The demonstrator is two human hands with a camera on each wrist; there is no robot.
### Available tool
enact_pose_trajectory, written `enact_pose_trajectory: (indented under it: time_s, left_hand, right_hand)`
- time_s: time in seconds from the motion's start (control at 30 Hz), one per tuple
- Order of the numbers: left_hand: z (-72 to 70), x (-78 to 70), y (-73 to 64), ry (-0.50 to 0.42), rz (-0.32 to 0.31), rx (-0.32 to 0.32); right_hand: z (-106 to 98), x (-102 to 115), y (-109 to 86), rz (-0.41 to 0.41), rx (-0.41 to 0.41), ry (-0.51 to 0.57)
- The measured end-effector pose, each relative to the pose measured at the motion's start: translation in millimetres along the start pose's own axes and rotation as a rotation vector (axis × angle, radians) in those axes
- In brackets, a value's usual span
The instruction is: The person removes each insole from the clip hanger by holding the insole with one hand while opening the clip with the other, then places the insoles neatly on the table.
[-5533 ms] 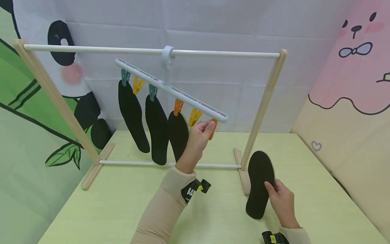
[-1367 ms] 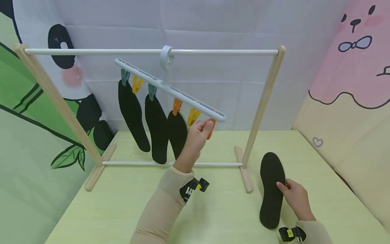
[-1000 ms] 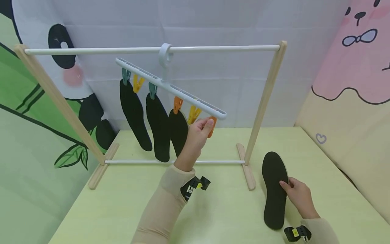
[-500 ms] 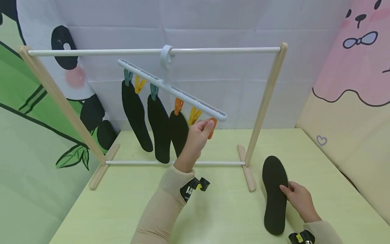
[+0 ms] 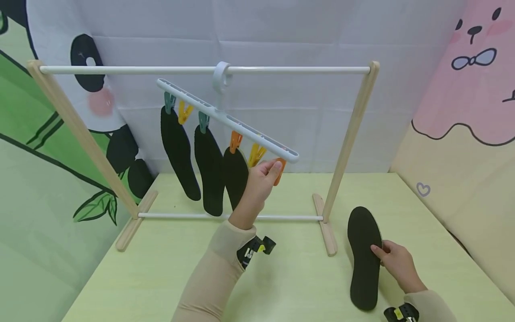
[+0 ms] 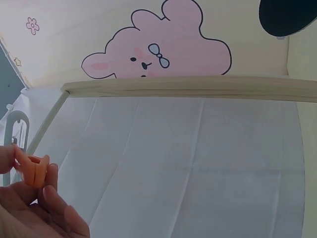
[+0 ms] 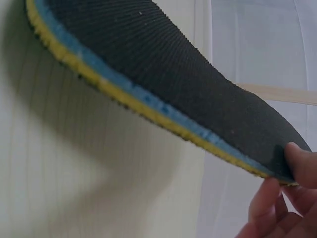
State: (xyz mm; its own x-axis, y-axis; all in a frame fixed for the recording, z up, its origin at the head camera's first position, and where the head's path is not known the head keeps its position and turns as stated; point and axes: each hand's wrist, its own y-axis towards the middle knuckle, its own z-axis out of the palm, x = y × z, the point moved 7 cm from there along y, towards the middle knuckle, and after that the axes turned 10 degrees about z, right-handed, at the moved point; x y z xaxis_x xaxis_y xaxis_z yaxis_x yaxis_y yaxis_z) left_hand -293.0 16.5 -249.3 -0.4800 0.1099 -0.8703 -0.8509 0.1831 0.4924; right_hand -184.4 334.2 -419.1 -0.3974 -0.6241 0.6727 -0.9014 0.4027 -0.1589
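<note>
My left hand (image 5: 256, 188) pinches the orange clothespin (image 5: 280, 173) at the low right end of the pale blue clip hanger (image 5: 225, 117). In the left wrist view this clothespin (image 6: 35, 171) sits between thumb and fingers. My right hand (image 5: 398, 264) grips a black insole (image 5: 363, 268) by its right edge, thumb on top, above the table. A blue and yellow layered edge shows on this insole (image 7: 198, 94) in the right wrist view. Three more black insoles, a left one (image 5: 180, 156), a middle one (image 5: 209, 170) and a right one (image 5: 236, 174), hang from clothespins.
The hanger hooks over the white top bar (image 5: 301, 70) of a wooden rack, whose right post (image 5: 350, 138) stands between my hands. Two yellow clothespins, one left (image 5: 184, 112) and one right (image 5: 256, 154), hold nothing. A light yellow table (image 5: 297, 277) lies below.
Since the oldest frame, my right hand has carried its insole rightward and slightly nearer to me, then stayed almost still. The left hand keeps its pinch on the orange clothespin.
</note>
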Motion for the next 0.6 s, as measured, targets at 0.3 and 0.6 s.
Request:
enact_pose_trajectory:
  time_s: [0.3,0.6]
  left_hand:
    - [0.7,1.5,0.5,-0.009,-0.01,0.006]
    - [0.3,4.2,1.6,0.013,-0.027,0.003]
  right_hand:
    - [0.7,-3.8,0.4,-0.002,0.005,0.01]
    - [1.8,-5.2,2.4,0.003,0.011,0.013]
